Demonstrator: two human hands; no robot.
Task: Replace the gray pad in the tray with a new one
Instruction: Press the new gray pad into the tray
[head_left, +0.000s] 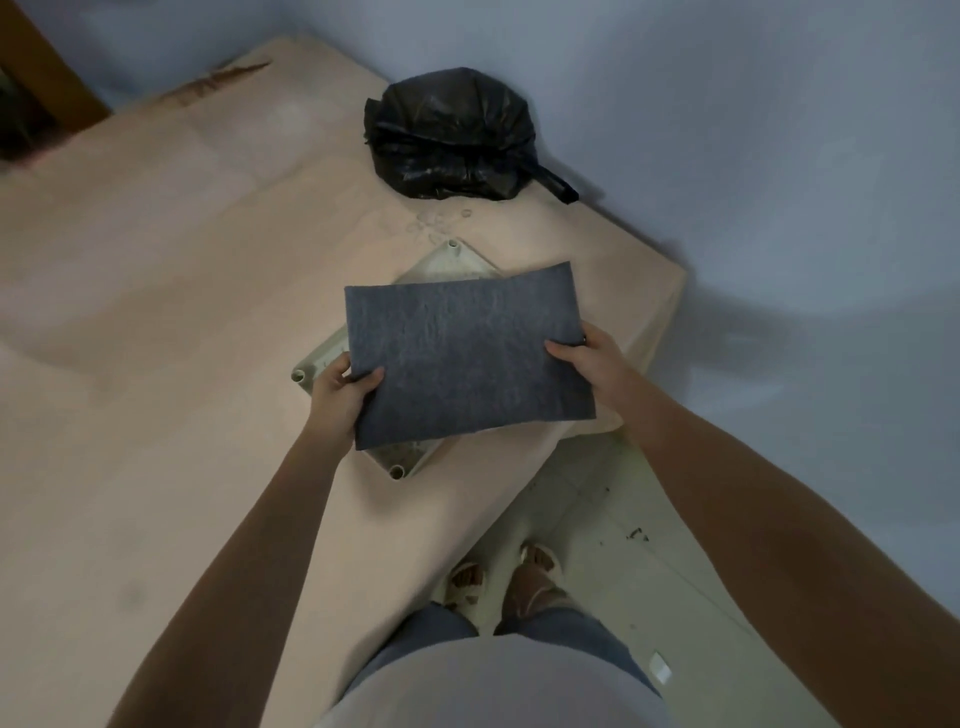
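A flat gray felt pad (467, 358) is held level above a pale plastic tray (311, 366) that lies on a beige table. My left hand (340, 397) pinches the pad's left edge, thumb on top. At the pad's right edge my right hand (587, 364) grips it the same way. The pad covers most of the tray; only the tray's far corner (454, 254), left rim and near corner (397, 470) show. What lies inside the tray is hidden.
A tied black plastic bag (452, 135) sits on the table beyond the tray, near the blue wall. The beige table (156, 312) stretches left; its right edge drops to a tiled floor (623, 545) where my feet stand.
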